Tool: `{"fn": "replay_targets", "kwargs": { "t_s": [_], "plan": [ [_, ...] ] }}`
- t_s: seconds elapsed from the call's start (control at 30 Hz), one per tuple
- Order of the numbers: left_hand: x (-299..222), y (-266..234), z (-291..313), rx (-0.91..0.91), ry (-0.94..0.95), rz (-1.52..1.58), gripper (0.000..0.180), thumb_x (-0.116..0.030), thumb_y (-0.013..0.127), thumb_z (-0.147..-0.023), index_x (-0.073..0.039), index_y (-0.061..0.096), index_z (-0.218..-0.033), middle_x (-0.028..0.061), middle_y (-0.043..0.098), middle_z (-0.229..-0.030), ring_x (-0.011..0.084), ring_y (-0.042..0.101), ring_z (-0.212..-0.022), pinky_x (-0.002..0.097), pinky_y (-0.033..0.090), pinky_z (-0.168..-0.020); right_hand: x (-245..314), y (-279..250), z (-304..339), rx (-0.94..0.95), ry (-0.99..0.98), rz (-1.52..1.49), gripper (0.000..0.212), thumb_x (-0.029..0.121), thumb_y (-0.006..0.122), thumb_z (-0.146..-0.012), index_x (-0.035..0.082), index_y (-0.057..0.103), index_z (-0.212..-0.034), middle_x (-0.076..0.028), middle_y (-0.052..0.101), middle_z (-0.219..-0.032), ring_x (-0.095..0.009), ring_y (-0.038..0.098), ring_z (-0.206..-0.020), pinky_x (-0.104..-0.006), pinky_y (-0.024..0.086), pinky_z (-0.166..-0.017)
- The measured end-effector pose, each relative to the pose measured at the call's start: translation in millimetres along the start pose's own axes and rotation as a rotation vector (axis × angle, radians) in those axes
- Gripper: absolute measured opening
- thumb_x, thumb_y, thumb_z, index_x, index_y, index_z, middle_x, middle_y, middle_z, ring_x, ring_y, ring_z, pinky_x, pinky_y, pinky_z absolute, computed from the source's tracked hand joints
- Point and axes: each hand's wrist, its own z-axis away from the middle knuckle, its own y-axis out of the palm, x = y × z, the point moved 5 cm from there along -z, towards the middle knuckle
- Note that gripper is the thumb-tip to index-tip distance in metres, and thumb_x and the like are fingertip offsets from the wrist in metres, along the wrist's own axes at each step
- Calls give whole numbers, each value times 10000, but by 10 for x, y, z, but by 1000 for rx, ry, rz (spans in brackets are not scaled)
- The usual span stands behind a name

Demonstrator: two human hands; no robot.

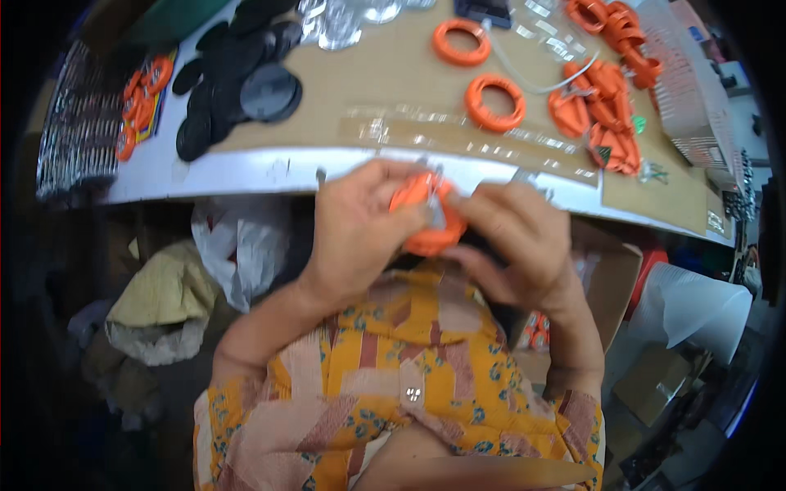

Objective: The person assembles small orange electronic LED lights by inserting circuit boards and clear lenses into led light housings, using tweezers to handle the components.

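Just past the table's near edge, in front of my lap, I hold a round orange plastic part [440, 239] with a greyish piece at its middle. My left hand [348, 233] is closed on its left side, thumb across the front. From the right, my right hand [524, 241] has its bent fingers pressed against the same part, and its thumb sits lower near the rim. Fingers cover much of the part, so its exact kind does not show. Beyond it on the table lie two orange rings [495, 103].
A pile of black discs [225, 78] and clear plastic pieces [340, 23] lie at the far left. Loose orange parts [602, 94] and a white cord [532, 86] are at the right. Below the table stand a cardboard box [610, 286], a white bag [239, 245] and a white roll [692, 307].
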Motion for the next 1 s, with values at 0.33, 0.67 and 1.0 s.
{"fn": "replay_targets", "kwargs": {
  "t_s": [0.33,0.67,1.0],
  "plan": [
    [-72,104,-53,-22,167,-84,338,86,593,-917,139,558,-1249,230,714,-1099,199,734,-935,296,629,-846,-18,136,81,-306,193,-168,275,-80,842,-671,-3,736,-912,-82,644,-796,-144,575,-621,-245,431,-527],
    [25,-7,32,-17,142,-89,340,37,581,-931,129,573,-1258,204,715,-1120,177,723,-967,293,616,-841,61,229,26,-216,163,-64,216,-87,764,-702,-3,677,-882,-110,603,-771,-232,617,-626,-306,489,-551],
    [79,-113,17,-38,117,36,262,2,544,-940,122,626,-1158,108,722,-971,73,656,-859,218,538,-773,54,284,-43,-135,163,-72,156,-105,753,-768,-21,678,-876,-67,640,-812,-106,541,-632,-219,422,-555]
  ]
}}
